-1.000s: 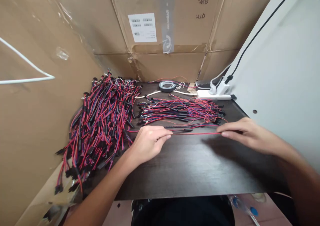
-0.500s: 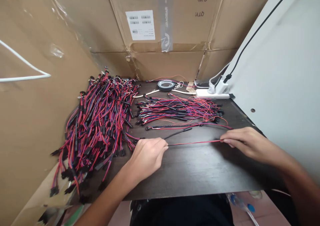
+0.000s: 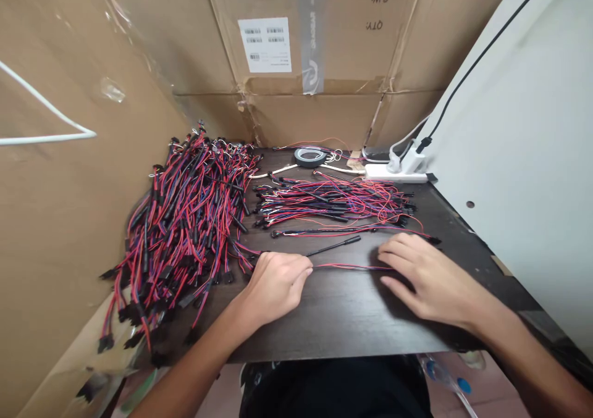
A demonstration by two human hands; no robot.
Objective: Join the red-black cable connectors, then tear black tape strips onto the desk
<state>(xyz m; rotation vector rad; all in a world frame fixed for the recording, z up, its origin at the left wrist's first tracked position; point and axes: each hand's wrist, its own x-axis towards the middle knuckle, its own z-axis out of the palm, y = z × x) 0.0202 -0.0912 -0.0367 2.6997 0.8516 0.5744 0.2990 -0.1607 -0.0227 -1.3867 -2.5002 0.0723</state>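
Observation:
My left hand (image 3: 280,282) is closed round one end of a thin red and dark cable (image 3: 345,266) near the middle of the dark table. The cable runs right from its fingertips and passes under my right hand (image 3: 417,276), which is open, its fingers apart over the wires. A black tube-like piece (image 3: 336,245) sticks out behind my left hand. Just beyond lies a single cable (image 3: 324,231), and behind it a flat bundle of red, blue and black cables (image 3: 333,202).
A big heap of cables (image 3: 185,220) covers the table's left side. At the back are a black tape roll (image 3: 310,157) and a white power strip (image 3: 393,173) with plugs. Cardboard (image 3: 343,54) stands behind, a white panel (image 3: 519,128) on the right.
My right hand has let go of the cable, opened and moved left over it. The stretched cable now hangs looser, its strands slightly apart. My left hand keeps its grip.

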